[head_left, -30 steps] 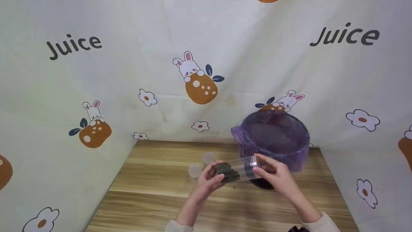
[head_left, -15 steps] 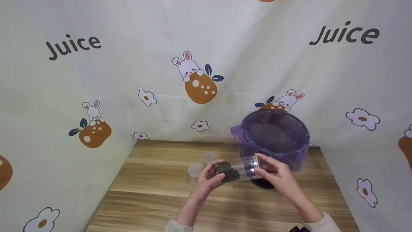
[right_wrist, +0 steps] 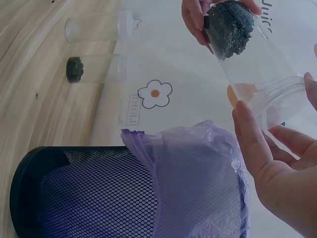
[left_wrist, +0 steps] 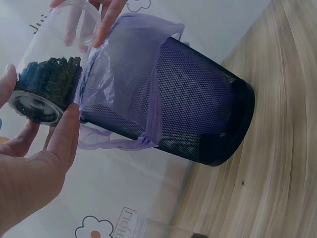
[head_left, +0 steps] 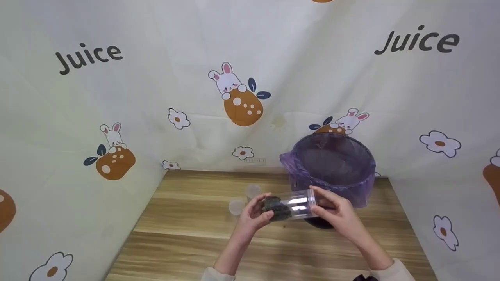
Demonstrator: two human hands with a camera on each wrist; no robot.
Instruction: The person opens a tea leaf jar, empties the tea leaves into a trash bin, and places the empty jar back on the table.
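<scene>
A clear plastic jar (head_left: 300, 203) lies nearly level above the table, slightly raised at its right end. Dark green, crumbly dried stuff (left_wrist: 52, 82) has gathered toward its base. My left hand (head_left: 252, 218) grips the base end, thumb in front and fingers behind. At the other end, my right hand (head_left: 339, 212) holds the ringed, see-through cap end (right_wrist: 285, 94) between thumb and fingers. Whether a lid closes that end is hard to tell. Behind the left hand stand two more clear jars, one (right_wrist: 94, 68) with dark green stuff at its bottom and another (right_wrist: 94, 27) that looks see-through.
A black mesh waste bin (left_wrist: 198, 104) lined with a purple bag (head_left: 361, 193) stands at the back right, close behind the right hand. Printed cloth (head_left: 187, 78) surrounds the wooden table (head_left: 183, 218). A small dark speck (left_wrist: 242, 183) lies on the wood.
The jar has tilted a little closer to level, its right end shifting slightly right, and a brighter reflection now shows on its side. Both hands keep their hold.
</scene>
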